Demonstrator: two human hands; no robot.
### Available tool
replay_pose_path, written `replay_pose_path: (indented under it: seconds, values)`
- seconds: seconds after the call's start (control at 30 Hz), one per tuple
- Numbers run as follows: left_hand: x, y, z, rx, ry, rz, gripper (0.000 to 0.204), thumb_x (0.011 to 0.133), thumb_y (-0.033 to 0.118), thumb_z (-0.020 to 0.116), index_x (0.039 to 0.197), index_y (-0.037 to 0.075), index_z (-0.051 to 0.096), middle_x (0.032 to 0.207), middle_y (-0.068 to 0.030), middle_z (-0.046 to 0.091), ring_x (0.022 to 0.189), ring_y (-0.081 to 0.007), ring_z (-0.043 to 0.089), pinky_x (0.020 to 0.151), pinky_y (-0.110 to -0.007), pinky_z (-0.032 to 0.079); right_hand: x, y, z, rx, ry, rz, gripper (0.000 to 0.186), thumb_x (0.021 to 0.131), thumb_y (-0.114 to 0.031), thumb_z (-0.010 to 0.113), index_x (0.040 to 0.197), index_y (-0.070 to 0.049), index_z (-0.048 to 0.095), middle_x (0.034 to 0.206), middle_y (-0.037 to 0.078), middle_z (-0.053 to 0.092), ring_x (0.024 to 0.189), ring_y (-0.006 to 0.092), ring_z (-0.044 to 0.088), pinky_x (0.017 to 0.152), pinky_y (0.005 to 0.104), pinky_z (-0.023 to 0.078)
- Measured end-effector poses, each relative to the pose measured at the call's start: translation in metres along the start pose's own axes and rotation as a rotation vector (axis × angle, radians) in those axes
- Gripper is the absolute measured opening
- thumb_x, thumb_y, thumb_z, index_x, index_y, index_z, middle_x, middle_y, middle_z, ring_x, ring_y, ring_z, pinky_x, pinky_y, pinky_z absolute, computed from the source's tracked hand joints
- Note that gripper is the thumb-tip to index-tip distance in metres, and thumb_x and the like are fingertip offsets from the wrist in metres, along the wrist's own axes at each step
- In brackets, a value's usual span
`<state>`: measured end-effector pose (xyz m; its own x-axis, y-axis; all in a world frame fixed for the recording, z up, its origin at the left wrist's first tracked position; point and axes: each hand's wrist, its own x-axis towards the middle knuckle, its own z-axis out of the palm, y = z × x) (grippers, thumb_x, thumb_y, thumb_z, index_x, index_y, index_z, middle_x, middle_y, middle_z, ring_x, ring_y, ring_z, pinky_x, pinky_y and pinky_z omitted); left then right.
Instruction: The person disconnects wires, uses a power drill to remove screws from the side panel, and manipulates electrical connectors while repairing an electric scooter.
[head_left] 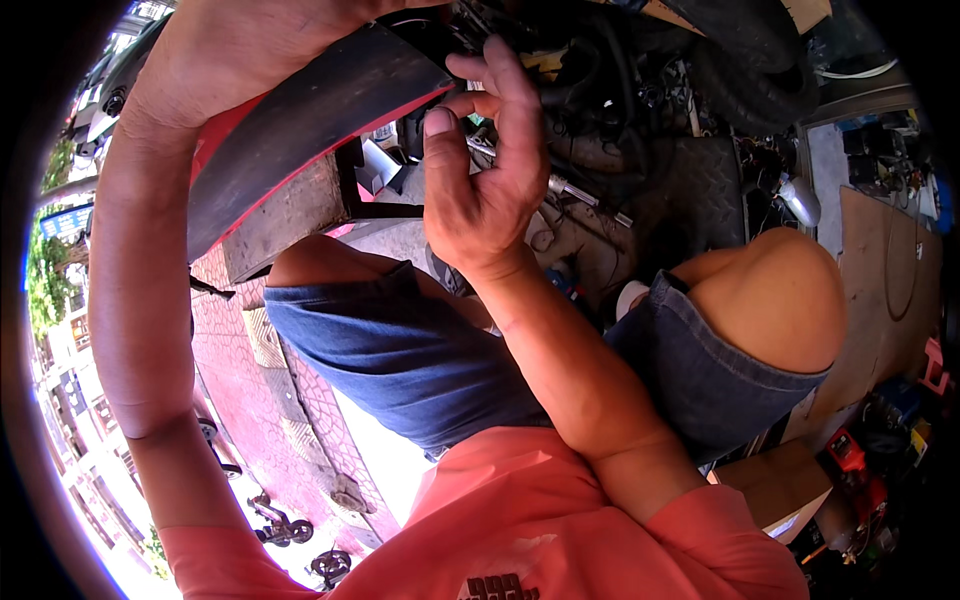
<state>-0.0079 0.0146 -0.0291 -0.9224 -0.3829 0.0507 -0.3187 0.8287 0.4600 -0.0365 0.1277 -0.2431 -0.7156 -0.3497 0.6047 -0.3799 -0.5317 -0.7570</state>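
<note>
My left hand (245, 45) reaches across the top left, above a long black panel with red edges (330, 115). The upper edge of the picture cuts off its fingers, so their grip is hidden. In the upper middle is my right hand (490, 165), just right of the panel's tip. Its thumb and bent forefinger come together in a pinch, while the other fingers stretch upward, apart. Whatever may be between thumb and forefinger is too small or hidden to make out. Dark mechanical parts (480, 20) lie beyond the fingertips.
Beneath the panel stands a worn block-like support (290, 210). A metal rod-shaped tool (590, 195) lies on the cluttered floor beyond my right hand. A black tyre (750, 60) is at the upper right. A cardboard box (775, 485) and a red device (845, 450) are at the lower right.
</note>
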Motion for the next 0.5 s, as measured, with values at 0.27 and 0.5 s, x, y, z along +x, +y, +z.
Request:
replay_pose_path:
  seconds: [0.27,0.5]
  values:
    - [0.001,-0.008,0.003,-0.083,-0.005,0.082,0.036,0.095,0.032,0.086,0.101,-0.002,0.079,0.084,-0.0095,0.077,0.074,-0.0188,0.071,0.065,-0.034,0.056,0.005,-0.002,-0.002,0.003,-0.01,0.023,0.052,0.094,-0.003,0.068,0.144,0.004,0.059,0.124,0.017,0.07,0.091,0.0232,0.067,0.086,0.0369,0.055]
    - [0.004,-0.013,0.001,-0.016,-0.019,0.071,0.036,0.094,0.032,0.086,0.103,-0.002,0.079,0.085,-0.0095,0.077,0.075,-0.0198,0.072,0.068,-0.034,0.057,0.011,-0.006,0.001,-0.078,-0.011,-0.009,0.051,0.096,-0.004,0.07,0.145,0.006,0.06,0.126,0.017,0.07,0.094,0.0208,0.066,0.091,0.0345,0.054]
